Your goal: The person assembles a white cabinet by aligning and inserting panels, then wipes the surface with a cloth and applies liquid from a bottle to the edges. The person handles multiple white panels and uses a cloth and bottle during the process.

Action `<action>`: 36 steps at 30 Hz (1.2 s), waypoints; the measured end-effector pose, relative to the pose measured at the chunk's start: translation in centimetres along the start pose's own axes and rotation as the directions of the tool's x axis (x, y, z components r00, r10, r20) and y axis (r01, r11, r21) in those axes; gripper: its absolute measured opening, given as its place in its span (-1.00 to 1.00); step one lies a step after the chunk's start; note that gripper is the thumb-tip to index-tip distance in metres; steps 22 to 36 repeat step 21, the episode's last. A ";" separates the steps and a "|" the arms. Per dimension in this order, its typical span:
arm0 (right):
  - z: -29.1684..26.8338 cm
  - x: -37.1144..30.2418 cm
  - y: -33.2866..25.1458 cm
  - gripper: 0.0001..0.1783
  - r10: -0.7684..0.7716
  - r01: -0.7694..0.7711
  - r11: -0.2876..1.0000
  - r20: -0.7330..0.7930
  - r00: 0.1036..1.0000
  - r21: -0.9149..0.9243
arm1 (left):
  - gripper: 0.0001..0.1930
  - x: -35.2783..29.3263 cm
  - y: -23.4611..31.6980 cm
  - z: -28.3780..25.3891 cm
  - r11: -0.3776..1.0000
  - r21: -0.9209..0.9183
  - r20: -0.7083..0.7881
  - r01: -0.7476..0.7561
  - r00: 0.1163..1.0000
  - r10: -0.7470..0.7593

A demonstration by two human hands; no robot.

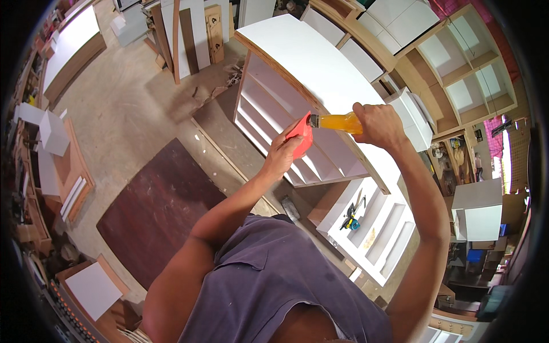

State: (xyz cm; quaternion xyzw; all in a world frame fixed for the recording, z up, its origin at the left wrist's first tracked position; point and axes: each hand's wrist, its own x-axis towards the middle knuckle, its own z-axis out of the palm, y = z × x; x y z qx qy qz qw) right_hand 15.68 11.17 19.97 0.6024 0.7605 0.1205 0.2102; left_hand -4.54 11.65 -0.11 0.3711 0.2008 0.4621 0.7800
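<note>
My left hand (283, 150) is closed round a bright red piece (304, 136) that looks thin and folded; its material is unclear. In my right hand (380, 124) is an amber bottle-shaped thing (339, 122), held level, its narrow dark end pointing left. That end meets the upper edge of the red piece. Whether it is a bottle or a tool's handle, I cannot tell. Both hands are raised over the front edge of a large white-topped cabinet (297, 54), whose open shelves show below the red piece.
A white drawer-like unit (382, 240) with a blue and black tool (351, 222) on it stands right of my body. A dark reddish-brown board (163, 208) lies on the floor at left. Open wooden shelving (466, 74) is at the far right; upright panels (189, 34) lean at the back.
</note>
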 end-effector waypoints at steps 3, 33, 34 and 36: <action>0.8 -0.4 0.2 -0.45 0.008 -0.008 1.000 -0.002 1.000 0.006 | -0.46 0.1 -0.1 0.1 0.999 0.035 0.008 0.010 1.000 -0.011; 11.2 -6.6 7.3 -0.40 0.218 -0.126 0.836 -0.113 0.969 0.535 | -0.49 2.9 -1.8 7.5 0.679 0.664 0.206 -0.312 0.950 0.235; 11.2 -6.6 7.3 -0.40 0.218 -0.126 0.836 -0.113 0.969 0.535 | -0.49 2.9 -1.8 7.5 0.679 0.664 0.206 -0.312 0.950 0.235; 11.2 -6.6 7.3 -0.40 0.218 -0.126 0.836 -0.113 0.969 0.535 | -0.49 2.9 -1.8 7.5 0.679 0.664 0.206 -0.312 0.950 0.235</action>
